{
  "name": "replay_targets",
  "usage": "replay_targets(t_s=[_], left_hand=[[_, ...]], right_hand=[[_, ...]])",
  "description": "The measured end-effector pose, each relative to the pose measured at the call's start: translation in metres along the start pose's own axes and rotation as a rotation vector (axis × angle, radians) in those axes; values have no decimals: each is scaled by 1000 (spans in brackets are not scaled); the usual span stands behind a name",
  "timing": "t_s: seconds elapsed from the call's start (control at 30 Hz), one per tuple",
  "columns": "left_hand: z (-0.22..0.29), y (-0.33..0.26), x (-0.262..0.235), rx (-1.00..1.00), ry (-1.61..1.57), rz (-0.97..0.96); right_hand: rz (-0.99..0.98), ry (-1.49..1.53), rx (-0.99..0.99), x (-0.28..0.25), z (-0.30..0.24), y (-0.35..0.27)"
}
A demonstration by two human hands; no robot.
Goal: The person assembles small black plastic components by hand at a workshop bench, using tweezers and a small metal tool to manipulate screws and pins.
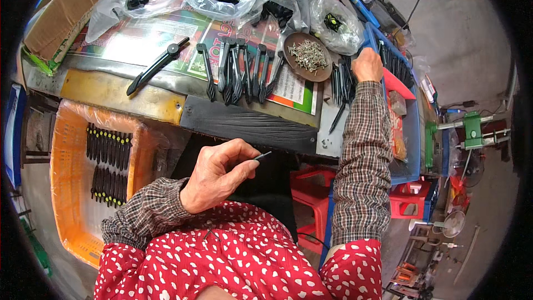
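Note:
My left hand (219, 173) is held in front of my body, below the table edge, with thumb and forefinger closed on a thin grey-blue pin (262, 155). Stretched out to the far right, my right hand (367, 65) is closed beside a pile of slim black plastic pieces (340, 84); its fingers are mostly hidden. On the table, several black plastic arms with round ends (244, 72) lie side by side. One longer black jointed piece (158, 66) lies apart at the left. A brown bowl (288, 64) holds many small metal screws or pins.
Plastic bags (194, 0) of black parts line the table's far side. At the right stands a blue bin (412, 161) with black pieces. An orange basket (66, 189) with rows of black pieces stands at lower left. Red stools (311, 189) are under the table.

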State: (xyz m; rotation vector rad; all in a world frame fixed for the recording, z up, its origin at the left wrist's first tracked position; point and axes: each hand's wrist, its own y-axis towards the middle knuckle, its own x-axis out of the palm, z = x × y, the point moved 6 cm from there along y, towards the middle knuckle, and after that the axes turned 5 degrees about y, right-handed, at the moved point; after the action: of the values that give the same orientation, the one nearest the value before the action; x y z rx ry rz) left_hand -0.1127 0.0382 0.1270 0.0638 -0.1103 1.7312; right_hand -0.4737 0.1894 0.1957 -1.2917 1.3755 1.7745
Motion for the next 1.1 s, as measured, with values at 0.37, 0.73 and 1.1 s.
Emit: replay_targets(t_s=[0.37,0.73,1.1], left_hand=[[-23,-14,10,-268,-414,-70],[-34,-31,17,-323,-551,-38],[-32,-35,19,-291,-551,-45]], right_hand=[[-141,1186,16,-112,-74,-151],[-453,1599,-126,-106,-111,-252],[-400,1603,-150,-103,-114,-259]])
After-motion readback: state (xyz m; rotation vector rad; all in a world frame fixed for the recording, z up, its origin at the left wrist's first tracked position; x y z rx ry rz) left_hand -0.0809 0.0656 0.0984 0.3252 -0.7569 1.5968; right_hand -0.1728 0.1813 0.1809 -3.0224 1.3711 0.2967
